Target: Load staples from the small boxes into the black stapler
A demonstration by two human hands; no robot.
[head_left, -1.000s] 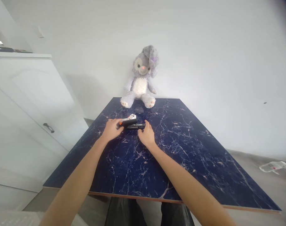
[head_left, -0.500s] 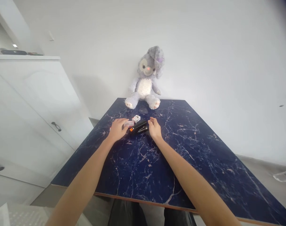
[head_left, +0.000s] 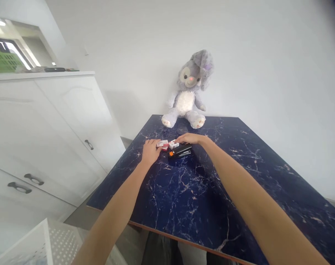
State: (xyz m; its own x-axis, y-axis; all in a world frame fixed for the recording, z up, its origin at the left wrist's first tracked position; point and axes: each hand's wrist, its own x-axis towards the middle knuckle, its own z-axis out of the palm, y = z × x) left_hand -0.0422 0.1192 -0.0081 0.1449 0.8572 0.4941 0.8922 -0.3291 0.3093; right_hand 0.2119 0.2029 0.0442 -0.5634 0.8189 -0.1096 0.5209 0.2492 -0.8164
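Note:
A small red-and-white box is between the thumb and fingers of my left hand, which is closed on it. More red packaging shows just beneath that box. My right hand reaches in from the right, fingertips closed on a small white box with dark and red print; its thumb is hidden. Both boxes lie close together, almost touching. Directly in front of them lies a black stapler with an orange patch at its left end, touched by neither hand.
A grey-purple plush toy sits at the back of the dark blue marbled table, against the wall. White cabinets stand at the left. A white perforated basket is at the lower left.
My right hand has moved from the stapler's right end to the white box behind it. The white box now sits nearer the red-and-white one. The view has swung left.

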